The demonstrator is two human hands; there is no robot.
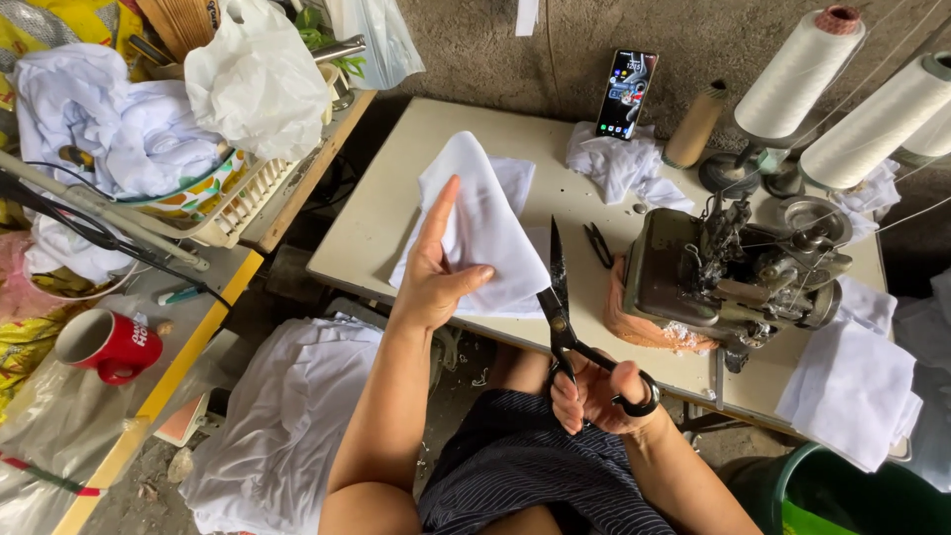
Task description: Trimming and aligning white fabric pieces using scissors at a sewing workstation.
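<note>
Both hands work at frame centre: the left hand (pixel 436 272) pinches a folded white cloth (pixel 480 233) between thumb and fingers, holding it up over the near edge of the sewing table (pixel 396 178), while the right hand (pixel 594 391) is closed through the handles of black scissors (pixel 557 297), blades barely parted at the cloth's lower right edge. Thin and limp, the cloth would likely sag unless gripped near the cut. Its far side and the blade tips' contact are hard to make out.
</note>
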